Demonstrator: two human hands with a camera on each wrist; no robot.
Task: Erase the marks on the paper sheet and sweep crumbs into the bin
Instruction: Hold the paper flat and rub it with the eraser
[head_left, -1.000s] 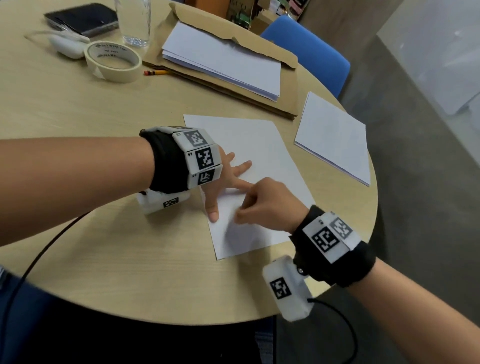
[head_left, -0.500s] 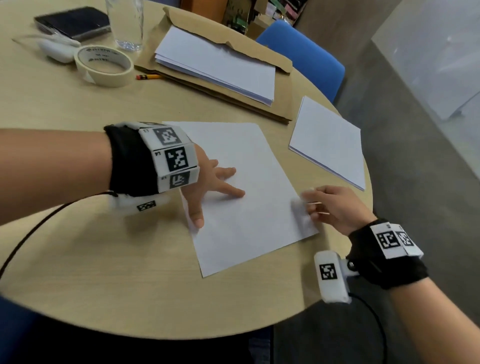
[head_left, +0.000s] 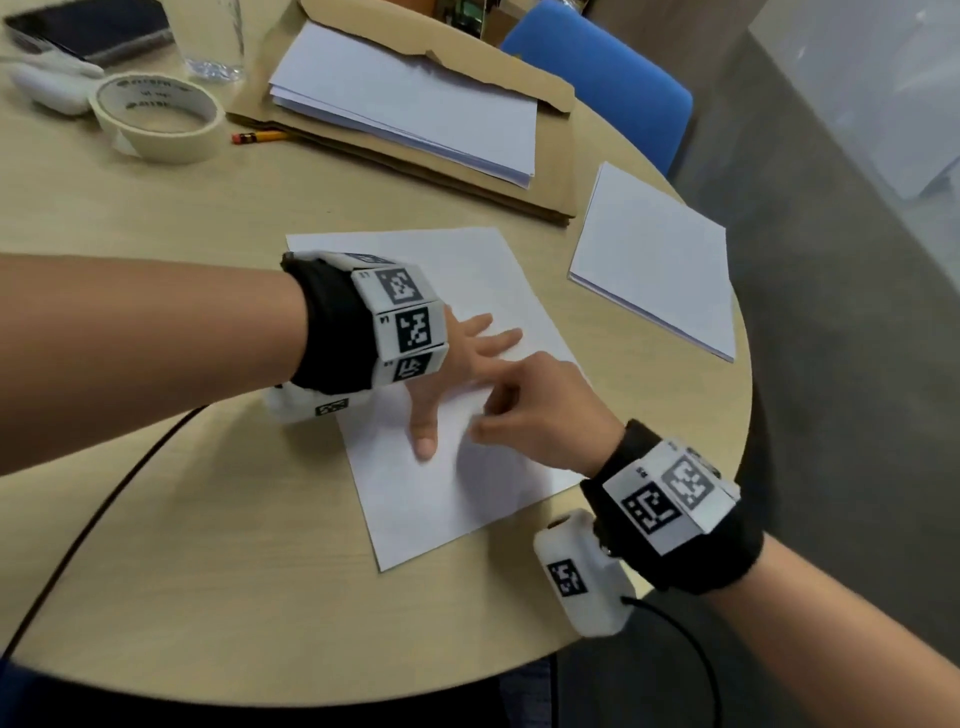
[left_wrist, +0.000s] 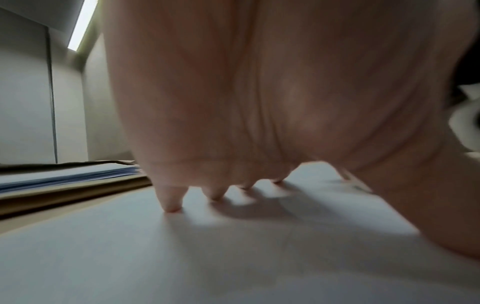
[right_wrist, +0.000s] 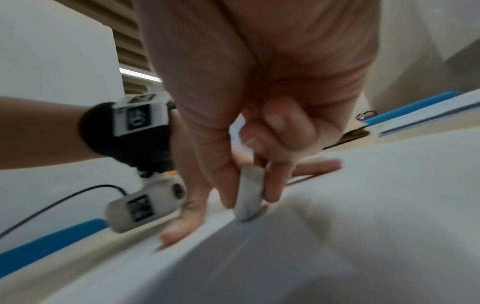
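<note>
A white paper sheet lies on the round wooden table. My left hand lies flat on the sheet with fingers spread, its fingertips pressing the paper. Just right of the left thumb, my right hand pinches a whitish eraser between thumb and fingers, its tip touching the sheet. In the head view the eraser is hidden by the hand. No marks or crumbs can be made out on the paper.
At the back lie a brown envelope with a paper stack, a tape roll, a pencil, a glass and a phone. Another paper pile sits at the right edge. A blue chair stands beyond.
Half a second ago my right hand was at the sheet's right edge; it has moved back left to the middle, beside the left thumb. The left hand stays pressed on the sheet.
</note>
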